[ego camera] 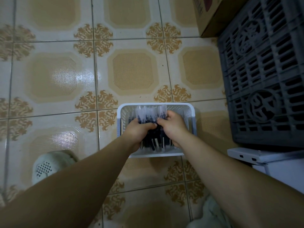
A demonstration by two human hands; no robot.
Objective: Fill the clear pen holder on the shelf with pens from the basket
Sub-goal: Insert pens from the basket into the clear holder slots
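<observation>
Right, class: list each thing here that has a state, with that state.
white basket: upright on the tiled floor, open-topped.
pens: a bunch gripped by both hands, others lying in the basket.
left hand: grips the pens.
right hand: grips the pens.

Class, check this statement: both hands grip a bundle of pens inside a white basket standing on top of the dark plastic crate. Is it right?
No. The head view shows the white basket on the tiled floor beside the dark plastic crate, not on it. The left hand and right hand grip the bundle of pens inside it.
</observation>
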